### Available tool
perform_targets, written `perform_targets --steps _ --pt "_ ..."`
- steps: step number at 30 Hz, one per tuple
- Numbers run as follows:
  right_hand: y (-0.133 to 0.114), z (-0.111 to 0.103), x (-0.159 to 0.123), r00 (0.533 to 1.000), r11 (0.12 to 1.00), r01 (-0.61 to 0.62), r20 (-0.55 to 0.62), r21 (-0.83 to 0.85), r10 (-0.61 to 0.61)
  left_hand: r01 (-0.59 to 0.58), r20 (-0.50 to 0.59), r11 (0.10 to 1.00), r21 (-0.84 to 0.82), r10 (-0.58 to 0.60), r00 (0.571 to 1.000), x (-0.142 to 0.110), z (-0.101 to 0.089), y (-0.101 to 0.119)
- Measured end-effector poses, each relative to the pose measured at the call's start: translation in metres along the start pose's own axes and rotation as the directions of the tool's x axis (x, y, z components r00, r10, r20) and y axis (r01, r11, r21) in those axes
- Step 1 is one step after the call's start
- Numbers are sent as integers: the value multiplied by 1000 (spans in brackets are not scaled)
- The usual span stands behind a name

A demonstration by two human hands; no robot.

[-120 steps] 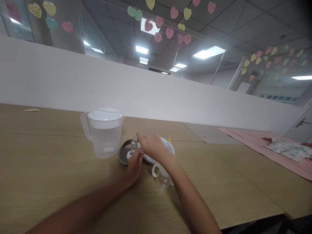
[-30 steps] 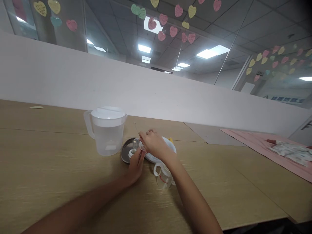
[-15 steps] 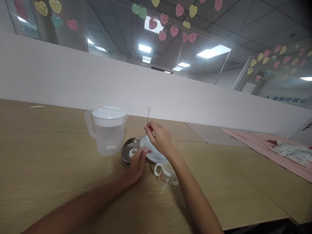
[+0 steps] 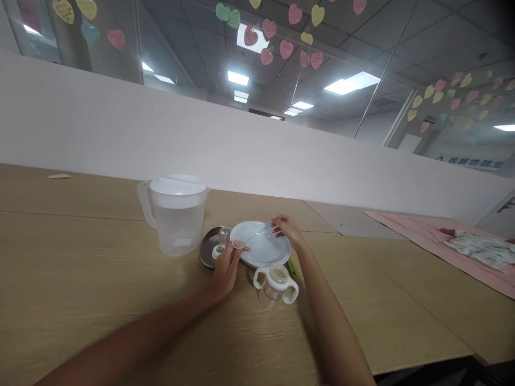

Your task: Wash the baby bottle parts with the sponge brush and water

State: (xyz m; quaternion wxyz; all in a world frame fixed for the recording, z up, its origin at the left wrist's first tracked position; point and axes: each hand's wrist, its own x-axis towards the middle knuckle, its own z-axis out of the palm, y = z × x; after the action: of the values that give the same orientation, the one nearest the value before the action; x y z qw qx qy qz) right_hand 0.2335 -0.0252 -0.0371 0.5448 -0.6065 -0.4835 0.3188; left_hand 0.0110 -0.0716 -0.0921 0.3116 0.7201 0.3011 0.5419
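Observation:
My left hand (image 4: 227, 262) is closed on a small clear bottle nipple (image 4: 238, 244), its wide rim turned up. My right hand (image 4: 285, 226) pinches the end of a thin wire brush (image 4: 257, 234), which slants over the plate toward the nipple; whether its tip is inside I cannot tell. Below both hands lies a white plate (image 4: 267, 249). A clear baby bottle (image 4: 274, 289) with two white handles stands open-topped in front of the plate. Left of my left hand, a round metal tray (image 4: 206, 249) holds a clear cap (image 4: 224, 236) and a white ring (image 4: 218, 251), partly hidden by my fingers.
A lidded clear pitcher (image 4: 179, 222) with liquid stands left of the tray. A green handle (image 4: 292, 268) sticks out beside the plate's right edge. On the far right, a pink cloth (image 4: 426, 236) carries a patterned garment (image 4: 483, 251). A white wall (image 4: 241, 155) borders the table's back.
My right hand has moved right and slightly down, tilting the wire brush from upright to a low slant. The plate and bottle top show more fully. My left hand stays with the nipple.

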Motion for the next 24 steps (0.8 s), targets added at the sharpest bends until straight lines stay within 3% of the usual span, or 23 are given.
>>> perform_targets --steps 5,8,10,11,13,15,16,17,20,24 --pt "14 -9 1 996 999 -35 -76 5 35 0 2 1000 -14 0 1000 0 -1 -1" --pt "9 -11 2 989 1000 -16 -148 -17 13 -5 1 1000 -18 5 1000 -1 0 -5" --pt "1 -9 -2 990 998 37 -134 -47 -43 -27 -13 1000 -15 26 1000 0 0 -6" --pt "-4 -7 -6 994 995 74 -75 -70 -79 -45 -22 999 -12 44 999 0 0 -7" --pt "-15 0 -19 975 982 147 183 -122 -123 -83 -43 997 6 83 996 1 0 -7" --pt "-23 9 -36 866 968 203 489 -146 -108 -105 -37 994 37 106 994 2 0 -6" --pt "-25 14 -43 811 961 233 576 -151 -106 -108 -24 993 51 109 994 2 -1 -5" --pt "-26 18 -50 784 953 267 607 -145 -128 -108 -7 992 61 109 994 2 -1 -5" --pt "-23 26 -62 789 938 331 575 -102 -216 -100 25 994 45 99 995 2 -1 -6" --pt "-16 24 -65 769 937 338 600 -87 -222 -27 -34 1000 5 27 999 2 0 -9"
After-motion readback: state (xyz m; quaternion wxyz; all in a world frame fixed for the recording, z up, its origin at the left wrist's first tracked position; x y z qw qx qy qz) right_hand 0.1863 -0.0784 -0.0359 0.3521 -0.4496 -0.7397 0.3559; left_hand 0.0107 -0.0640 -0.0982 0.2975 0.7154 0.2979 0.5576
